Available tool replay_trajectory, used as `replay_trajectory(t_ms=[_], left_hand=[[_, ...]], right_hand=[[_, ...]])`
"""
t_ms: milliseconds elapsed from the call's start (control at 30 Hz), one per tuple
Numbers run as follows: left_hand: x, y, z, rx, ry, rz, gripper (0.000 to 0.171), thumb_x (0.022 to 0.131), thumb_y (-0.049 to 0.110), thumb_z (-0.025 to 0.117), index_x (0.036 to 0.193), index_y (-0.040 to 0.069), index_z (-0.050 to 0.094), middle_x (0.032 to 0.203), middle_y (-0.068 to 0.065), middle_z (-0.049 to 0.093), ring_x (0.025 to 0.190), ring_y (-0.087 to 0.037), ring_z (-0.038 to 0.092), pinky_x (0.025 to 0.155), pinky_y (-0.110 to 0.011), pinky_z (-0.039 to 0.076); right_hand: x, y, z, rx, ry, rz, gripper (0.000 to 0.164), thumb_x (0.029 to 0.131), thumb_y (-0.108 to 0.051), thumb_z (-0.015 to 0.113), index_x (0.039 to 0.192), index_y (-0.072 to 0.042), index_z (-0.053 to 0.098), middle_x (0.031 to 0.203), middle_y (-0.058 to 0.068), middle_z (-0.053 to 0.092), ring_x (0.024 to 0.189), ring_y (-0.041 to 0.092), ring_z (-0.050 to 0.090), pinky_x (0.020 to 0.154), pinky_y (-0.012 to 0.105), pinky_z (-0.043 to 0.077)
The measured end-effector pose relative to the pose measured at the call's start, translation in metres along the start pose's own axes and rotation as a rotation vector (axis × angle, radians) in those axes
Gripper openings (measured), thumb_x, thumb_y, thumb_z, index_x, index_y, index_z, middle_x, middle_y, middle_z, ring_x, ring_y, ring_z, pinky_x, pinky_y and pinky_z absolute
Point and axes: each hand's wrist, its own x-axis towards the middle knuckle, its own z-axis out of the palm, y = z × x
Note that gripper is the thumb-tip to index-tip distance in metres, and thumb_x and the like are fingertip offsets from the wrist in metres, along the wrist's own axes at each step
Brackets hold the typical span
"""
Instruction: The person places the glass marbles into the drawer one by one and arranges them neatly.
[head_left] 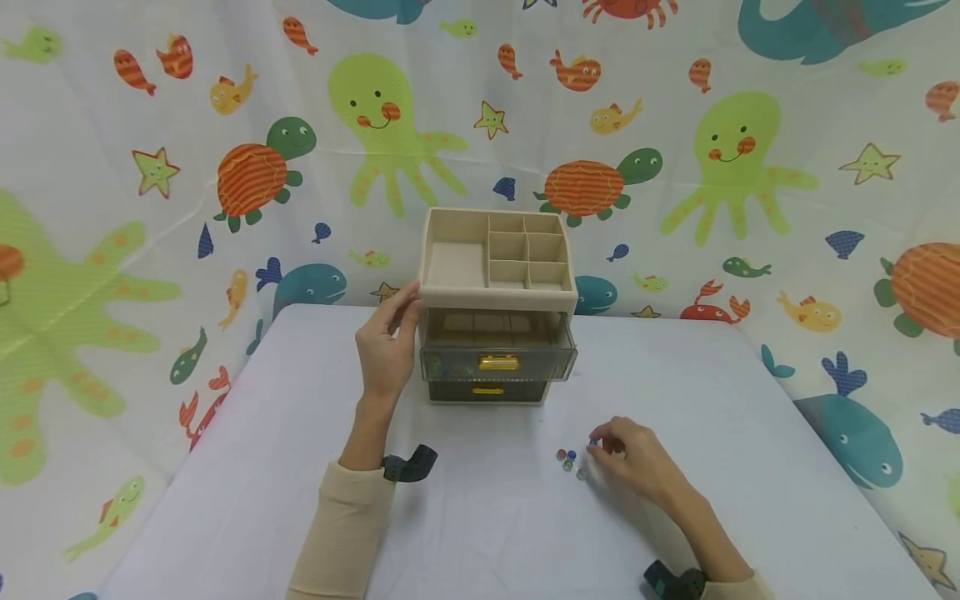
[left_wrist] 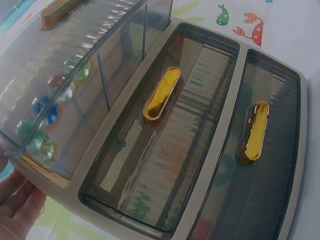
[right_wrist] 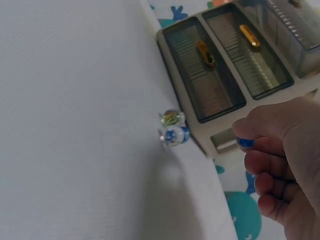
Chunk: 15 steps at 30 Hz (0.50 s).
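A beige desk organizer (head_left: 498,298) stands at the far middle of the table, its upper smoky clear drawer (head_left: 450,367) pulled out. My left hand (head_left: 387,346) touches the organizer's left side with its fingertips, beside that drawer. Inside the drawer, several marbles (left_wrist: 46,110) show through the clear wall. My right hand (head_left: 633,458) pinches a blue marble (right_wrist: 245,143) between thumb and fingers, over the table right of the middle. Close to it on the cloth lie several loose marbles, among them a red marble (head_left: 561,454) and a clear marble (head_left: 581,474).
Below the pulled-out drawer are two closed drawers with gold handles (left_wrist: 256,131). Open compartments (head_left: 456,265) divide the organizer's top. A white cloth (head_left: 480,517) covers the table, and a sea-animal printed curtain (head_left: 480,167) hangs behind.
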Motion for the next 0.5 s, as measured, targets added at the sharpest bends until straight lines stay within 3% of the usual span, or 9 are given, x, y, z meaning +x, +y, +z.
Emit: replay_trajectory(t_ms=[500], left_hand=[[0.000, -0.002, 0.000, -0.004, 0.001, 0.006, 0.032, 0.098, 0.016, 0.065, 0.128, 0.004, 0.067, 0.122, -0.014, 0.072, 0.106, -0.026, 0.072, 0.092, -0.012, 0.054]], right_hand=[[0.009, -0.017, -0.021, -0.007, 0.070, -0.092, 0.018, 0.083, -0.011, 0.081, 0.100, -0.010, 0.074, 0.083, -0.008, 0.063, 0.076, 0.002, 0.055, 0.070, 0.018, 0.057]])
